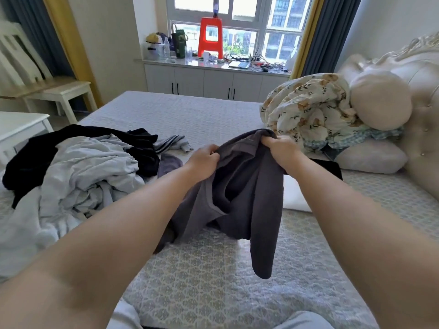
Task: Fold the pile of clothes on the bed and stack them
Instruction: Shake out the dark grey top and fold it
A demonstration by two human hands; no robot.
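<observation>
A dark grey shirt (244,198) hangs in the air over the bed (213,269), one sleeve dangling low. My left hand (204,160) pinches its upper edge on the left, and my right hand (282,150) grips the bunched top on the right. A pile of unfolded clothes (78,172) lies to the left: light grey garments on top of black ones, with a striped piece at its far edge. Behind the shirt and my right forearm lie a flat black item (330,168) and a white one (294,198), partly hidden.
A floral quilt (306,108), pillows (373,155) and a round bolster (380,103) are heaped against the headboard (422,129) on the right. A white table (21,124) stands at the left. Cabinets under the window carry a red stool (211,36) and clutter.
</observation>
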